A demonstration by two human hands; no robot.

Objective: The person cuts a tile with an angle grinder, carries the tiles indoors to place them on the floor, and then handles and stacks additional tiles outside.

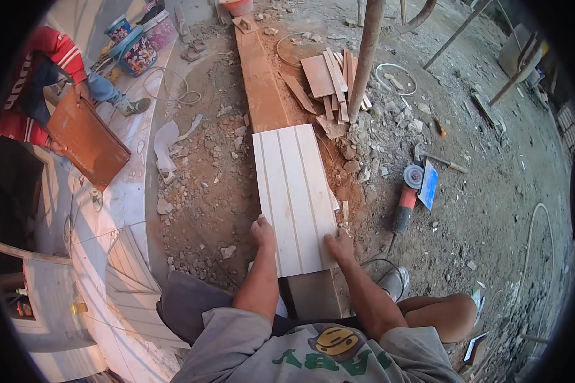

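A long pale tile [294,198] with several lengthwise grooves lies in front of me, on the near part of a narrow ledge covered in reddish mortar [262,83]. My left hand [262,231] is closed on the tile's left edge. On its right edge, near the front corner, my right hand [338,246] grips with the thumb on top. Fingers under the edges are partly hidden. Below the tile's near end, a bare grey-brown block [316,297] shows between my legs.
To the right lie an angle grinder [404,207], a hammer [444,159] and a blue-reflecting plate [428,185]. Cut tile strips [335,80] pile beside a slanted pole [367,57]. At left, a person in a red sleeve holds a reddish-brown panel [86,140] near several buckets [136,54].
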